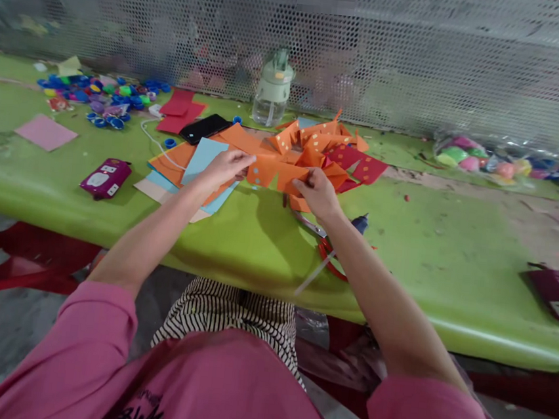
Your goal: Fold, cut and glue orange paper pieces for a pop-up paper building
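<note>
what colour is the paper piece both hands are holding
Orange with small pale dots, the folded paper piece; head view.

Left hand [221, 170] and right hand [317, 192] pinching an orange paper piece [277, 172] with pale dots, held just above the green surface [428, 250]. Behind it, a heap of orange and red cut paper [335, 149]. Red-handled scissors [325, 243] under the right wrist. Clear water bottle [272, 89] upright by the mesh wall; black phone [205, 128] left of it.
</note>
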Demonstrator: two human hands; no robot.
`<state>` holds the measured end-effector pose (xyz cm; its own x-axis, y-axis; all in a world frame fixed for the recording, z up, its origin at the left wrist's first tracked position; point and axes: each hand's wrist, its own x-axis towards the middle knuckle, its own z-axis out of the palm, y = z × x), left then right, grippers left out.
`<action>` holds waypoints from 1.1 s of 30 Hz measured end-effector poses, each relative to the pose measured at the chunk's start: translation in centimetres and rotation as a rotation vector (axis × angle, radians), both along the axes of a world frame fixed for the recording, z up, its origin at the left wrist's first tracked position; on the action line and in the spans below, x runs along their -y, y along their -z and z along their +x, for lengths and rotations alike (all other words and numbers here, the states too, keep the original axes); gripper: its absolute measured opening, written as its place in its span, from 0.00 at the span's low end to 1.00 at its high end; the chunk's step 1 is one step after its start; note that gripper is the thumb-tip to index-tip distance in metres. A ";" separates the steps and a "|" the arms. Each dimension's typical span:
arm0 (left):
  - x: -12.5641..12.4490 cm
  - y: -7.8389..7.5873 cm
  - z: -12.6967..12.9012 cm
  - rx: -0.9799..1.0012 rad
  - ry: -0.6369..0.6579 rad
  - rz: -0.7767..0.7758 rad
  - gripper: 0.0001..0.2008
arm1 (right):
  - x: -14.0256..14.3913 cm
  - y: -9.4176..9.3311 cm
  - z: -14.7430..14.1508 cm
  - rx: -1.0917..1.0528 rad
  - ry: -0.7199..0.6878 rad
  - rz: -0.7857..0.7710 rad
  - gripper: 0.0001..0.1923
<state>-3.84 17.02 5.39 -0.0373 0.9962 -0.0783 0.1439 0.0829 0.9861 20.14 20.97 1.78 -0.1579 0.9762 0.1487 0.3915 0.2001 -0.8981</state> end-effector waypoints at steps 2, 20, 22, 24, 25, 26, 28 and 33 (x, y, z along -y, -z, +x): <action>0.2 -0.3 -0.5 -0.031 -0.057 -0.008 0.07 | -1.0 0.3 -0.3 0.012 0.015 -0.008 0.14; 5.2 -1.2 -7.2 -0.402 -0.169 0.043 0.04 | -1.5 -0.6 0.3 -0.185 -0.036 -0.180 0.12; 5.2 -1.0 -6.9 -0.461 -0.142 0.020 0.04 | -1.1 -1.3 0.4 -0.224 -0.054 -0.193 0.13; 5.2 -0.8 -6.5 -0.493 -0.127 0.003 0.06 | -0.5 -1.8 0.5 -0.255 -0.067 -0.201 0.13; 5.2 -0.7 -6.3 -0.494 -0.124 -0.004 0.07 | -0.1 -2.1 0.6 -0.269 -0.077 -0.207 0.14; 5.1 -0.6 -6.1 -0.484 -0.118 -0.009 0.08 | 0.2 -2.3 0.6 -0.279 -0.091 -0.216 0.14; 5.1 -0.4 -5.6 -0.438 -0.092 -0.015 0.07 | 1.0 -2.6 0.7 -0.293 -0.125 -0.241 0.15; 5.2 -0.5 -4.7 -0.392 -0.028 0.073 0.06 | 2.9 -2.8 0.7 -0.247 -0.190 -0.286 0.15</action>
